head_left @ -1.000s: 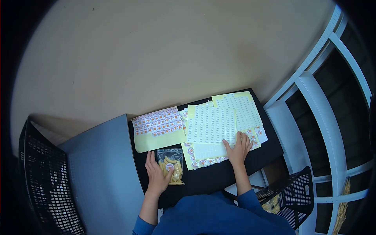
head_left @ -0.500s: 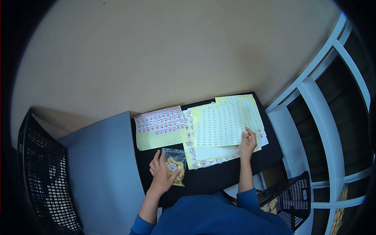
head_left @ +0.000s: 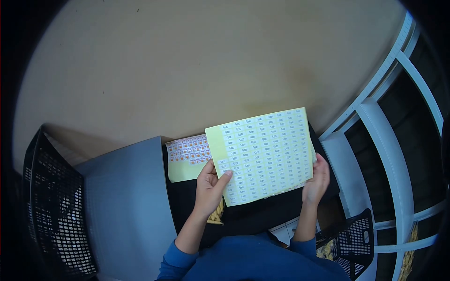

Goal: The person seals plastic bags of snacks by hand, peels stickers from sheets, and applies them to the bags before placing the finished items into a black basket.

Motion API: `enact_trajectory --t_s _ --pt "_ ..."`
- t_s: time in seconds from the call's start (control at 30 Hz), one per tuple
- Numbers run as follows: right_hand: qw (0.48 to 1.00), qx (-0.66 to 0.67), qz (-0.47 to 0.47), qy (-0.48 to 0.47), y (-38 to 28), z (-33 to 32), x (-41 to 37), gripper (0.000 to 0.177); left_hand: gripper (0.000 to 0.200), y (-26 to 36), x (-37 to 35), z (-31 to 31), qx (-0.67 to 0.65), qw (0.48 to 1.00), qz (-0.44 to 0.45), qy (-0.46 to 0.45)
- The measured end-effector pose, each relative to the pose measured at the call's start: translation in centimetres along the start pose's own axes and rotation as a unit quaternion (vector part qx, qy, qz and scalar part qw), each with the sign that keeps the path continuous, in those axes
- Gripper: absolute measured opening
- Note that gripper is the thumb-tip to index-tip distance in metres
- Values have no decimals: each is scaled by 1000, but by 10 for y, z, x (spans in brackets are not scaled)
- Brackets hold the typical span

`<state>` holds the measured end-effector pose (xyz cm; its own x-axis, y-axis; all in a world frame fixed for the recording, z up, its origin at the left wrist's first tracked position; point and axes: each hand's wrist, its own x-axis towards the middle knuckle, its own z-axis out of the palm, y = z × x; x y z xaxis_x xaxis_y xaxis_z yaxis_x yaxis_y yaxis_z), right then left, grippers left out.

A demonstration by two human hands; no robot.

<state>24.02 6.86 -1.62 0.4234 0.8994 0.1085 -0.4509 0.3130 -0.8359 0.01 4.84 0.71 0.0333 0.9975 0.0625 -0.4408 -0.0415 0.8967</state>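
Observation:
A yellow-backed sheet of small white price labels [head_left: 262, 157] is raised above the black table, tilted toward me. My left hand [head_left: 209, 189] grips its lower left edge, thumb on the front and fingers behind. At the right edge, my right hand [head_left: 316, 180] closes on the sheet, its fingertips partly hidden and slightly blurred. Below my left wrist lies a clear bag of yellowish finger-shaped pieces [head_left: 216, 215], mostly covered by the hand and the sheet. A sheet of round orange-and-purple stickers [head_left: 187, 150] lies on the left, partly covered.
The black table [head_left: 253, 220] adjoins a grey surface [head_left: 126, 187] on the left. A black perforated crate [head_left: 61, 206] stands at far left, another crate [head_left: 351, 239] at lower right. A beige wall [head_left: 211, 61] rises behind; a white metal frame [head_left: 370, 107] stands right.
The top price-label sheet has been lifted off the pile and brought toward me. My left hand has left the bag for the sheet's left edge; my right hand has moved right.

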Motion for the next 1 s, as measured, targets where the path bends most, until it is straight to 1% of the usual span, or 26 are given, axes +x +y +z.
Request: enact_trajectory --t_s 0.03,0.07,0.1,0.13,0.17,0.2,0.23,0.27,0.3,0.33,0.37,0.47,0.5,0.53,0.63,0.7,0.83,0.9,0.93,1.0 --pt "979 -131 -152 16 1 -16 4 17 28 3 -3 2 20 1000 23 3" --pt "919 -257 -298 31 2 -27 4 14 25 6 -6 3 39 998 45 6" --pt "870 -324 -372 14 -9 -22 -3 5 25 9 -8 5 39 998 48 8" --pt "870 -322 -372 11 -17 -10 -8 5 23 11 -10 8 54 996 71 6" --pt "819 -375 -433 10 -24 14 -19 11 20 12 -12 9 69 993 93 4" --pt "761 -425 -490 11 -26 37 -29 18 20 13 -14 10 70 993 92 6" --pt "771 -406 -490 -26 -22 55 -35 30 19 13 -16 10 74 992 99 2" --pt "756 -413 -498 -101 -21 66 -42 38 18 13 -17 11 77 991 107 -2" --pt "775 -389 -469 -166 -22 81 -49 41 18 14 -18 12 77 991 107 -3" --pt "778 -394 -442 -210 -25 96 -53 39 17 14 -19 13 71 990 118 1" --pt "795 -379 -414 -228 -21 106 -56 34 16 15 -20 14 66 989 131 5" --pt "811 -355 -401 -235 -9 121 -63 34 16 19 -25 16 101 984 149 8" --pt "821 -353 -383 -233 -5 124 -65 32 16 20 -24 17 120 977 179 3" --pt "821 -352 -383 -234 -4 125 -65 32 16 20 -24 17 121 976 179 4" --pt "818 -343 -400 -233 -1 128 -64 29 15 21 -25 17 109 979 174 9" --pt "813 -327 -425 -226 1 128 -64 27 15 21 -25 18 126 974 187 12" --pt "820 -315 -427 -216 3 124 -65 21 15 18 -23 15 149 969 196 16" --pt "870 -188 -345 -297 7 110 -63 34 14 18 -22 12 170 962 206 47" --pt "870 -189 -346 -297 10 107 -60 34 14 20 -22 9 169 963 206 46" --pt "940 -78 -284 -172 14 99 -51 56 13 29 -21 1 115 969 202 86"
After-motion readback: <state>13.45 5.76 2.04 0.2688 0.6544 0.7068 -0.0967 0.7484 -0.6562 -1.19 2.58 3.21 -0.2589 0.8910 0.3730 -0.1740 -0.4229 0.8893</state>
